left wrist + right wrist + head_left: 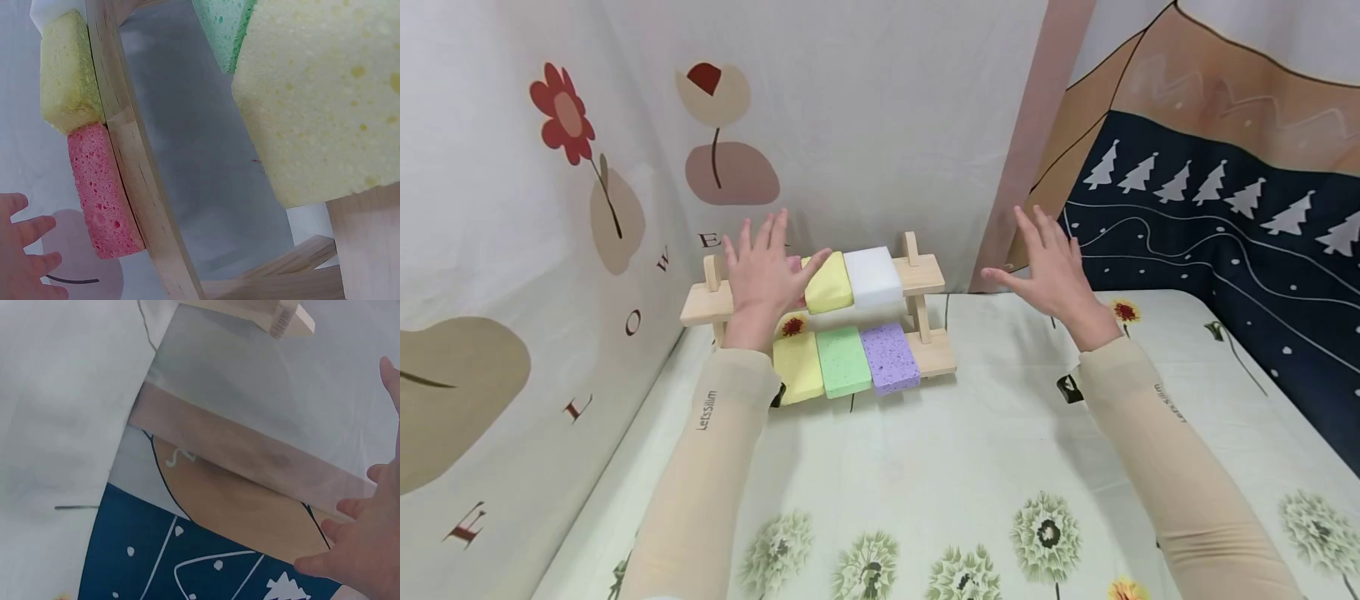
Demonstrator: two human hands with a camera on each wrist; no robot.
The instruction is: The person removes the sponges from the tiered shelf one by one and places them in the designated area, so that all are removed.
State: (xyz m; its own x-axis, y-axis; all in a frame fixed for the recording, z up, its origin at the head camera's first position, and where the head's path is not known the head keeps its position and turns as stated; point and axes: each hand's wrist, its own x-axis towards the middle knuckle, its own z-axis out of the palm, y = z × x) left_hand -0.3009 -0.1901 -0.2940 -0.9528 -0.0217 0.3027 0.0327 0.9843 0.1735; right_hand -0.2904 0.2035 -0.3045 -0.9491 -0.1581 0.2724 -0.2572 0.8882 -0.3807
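Note:
A two-tier wooden rack [931, 353] holds several sponges. On its upper shelf lie a white sponge [874, 277], a yellow sponge [828, 283] and a pink sponge [103, 190], the last mostly hidden by my left hand in the head view. The lower shelf carries a yellow sponge [798, 367], a green sponge [844, 361] and a purple sponge [891, 358]. My left hand [765, 279] is spread above the rack's left part, holding nothing. Well to the right of the rack, my right hand [1057, 279] hovers with fingers spread and no object in it.
The rack stands on a flower-printed cloth [985, 467] near the back corner. Behind and to the left hangs a pale curtain [880, 108] with flowers and letters. A dark blue panel with white trees [1210, 208] borders the right side.

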